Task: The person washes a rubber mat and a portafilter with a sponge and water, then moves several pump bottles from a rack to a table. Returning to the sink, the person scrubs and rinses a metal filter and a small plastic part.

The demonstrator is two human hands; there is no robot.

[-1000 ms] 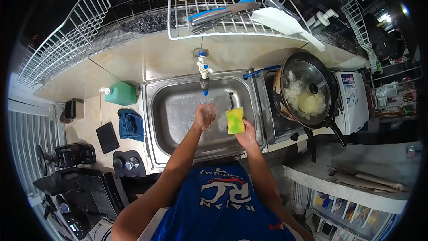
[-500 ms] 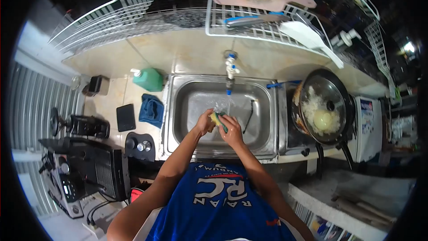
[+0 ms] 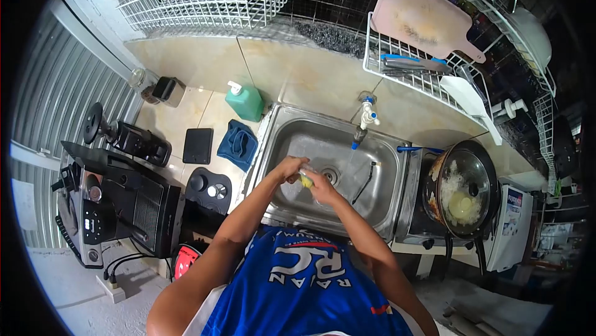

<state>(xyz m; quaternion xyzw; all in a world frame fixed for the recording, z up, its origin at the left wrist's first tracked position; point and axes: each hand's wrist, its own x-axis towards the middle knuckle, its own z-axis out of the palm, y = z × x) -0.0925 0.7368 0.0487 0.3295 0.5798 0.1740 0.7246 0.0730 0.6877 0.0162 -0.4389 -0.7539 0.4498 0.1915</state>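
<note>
A yellow-and-green sponge is squeezed between my two hands over the left part of the steel sink. My left hand is closed at the sponge's left side, fingers curled. My right hand wraps it from the right and hides most of it; only a bit of yellow shows. Behind my hands is the drain. The faucet hangs over the back of the basin, and I see no stream from it. A thin dark strip lies on the basin floor at right.
Left of the sink are a green soap bottle, a blue cloth, a black flat pad and an espresso machine. A lidded pan sits on the stove at right. Above hangs a wire rack with a pink cutting board.
The view has swung, shifting the sink and counter in the frame. My hands with the sponge have moved from under the faucet toward the basin's left side. The water by the faucet no longer shows.
</note>
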